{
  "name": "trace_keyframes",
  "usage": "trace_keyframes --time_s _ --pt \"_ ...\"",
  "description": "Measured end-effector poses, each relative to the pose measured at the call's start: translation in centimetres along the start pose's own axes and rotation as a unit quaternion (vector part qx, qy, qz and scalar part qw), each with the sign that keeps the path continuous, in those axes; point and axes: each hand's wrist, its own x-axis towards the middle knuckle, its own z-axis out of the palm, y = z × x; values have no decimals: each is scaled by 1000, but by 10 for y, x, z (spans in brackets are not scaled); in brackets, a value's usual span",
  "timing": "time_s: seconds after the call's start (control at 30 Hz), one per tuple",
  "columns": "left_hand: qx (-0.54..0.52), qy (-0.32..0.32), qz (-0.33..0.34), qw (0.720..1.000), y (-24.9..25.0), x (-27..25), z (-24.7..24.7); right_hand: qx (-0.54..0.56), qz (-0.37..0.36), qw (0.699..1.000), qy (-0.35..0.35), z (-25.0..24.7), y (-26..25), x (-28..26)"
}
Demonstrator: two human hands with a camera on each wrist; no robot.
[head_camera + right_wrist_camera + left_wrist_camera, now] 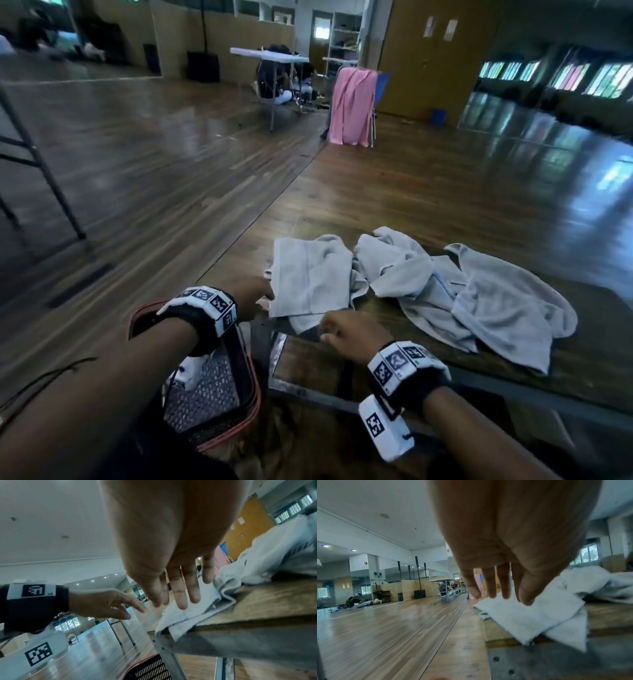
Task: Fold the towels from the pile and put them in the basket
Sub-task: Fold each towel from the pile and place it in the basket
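A half-folded grey towel (pixel 308 274) lies at the near left corner of the wooden table (pixel 445 370), one corner hanging over the edge. To its right lies a loose pile of grey towels (pixel 479 294). My left hand (pixel 263 296) hovers by the towel's left edge with its fingers straight and holds nothing. In the left wrist view the left hand (pixel 498 596) points at the towel (pixel 530 615). My right hand (pixel 327 330) is at the towel's near edge. In the right wrist view its fingers (pixel 178 600) are spread over the towel's corner (pixel 188 615). A black mesh basket (pixel 212 394) with an orange rim stands below the table's left end.
A pink cloth (pixel 351 106) hangs on a rack out on the wooden floor. Beyond it a person sits by a white folding table (pixel 270 54). Dark metal frame legs (pixel 44 171) stand at the far left. The table's metal edge (pixel 223 642) runs under my right wrist.
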Motion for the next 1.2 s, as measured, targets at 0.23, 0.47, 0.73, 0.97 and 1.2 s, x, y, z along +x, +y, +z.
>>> trace_keyframes --time_s 0.23,0.47,0.73,0.97,1.2 --pt "70 34 13 997 -41 44 36 -108 -73 986 105 61 -8 86" --pt "79 110 59 989 -53 53 66 -132 -71 959 241 78 -9 96" --pt "22 186 91 978 -19 47 52 228 -50 953 193 35 19 55" --pt "-29 242 115 963 42 28 6 322 -36 916 236 -63 37 -13" --pt "-143 326 116 927 98 9 -70 303 -53 897 316 -160 46 -79"
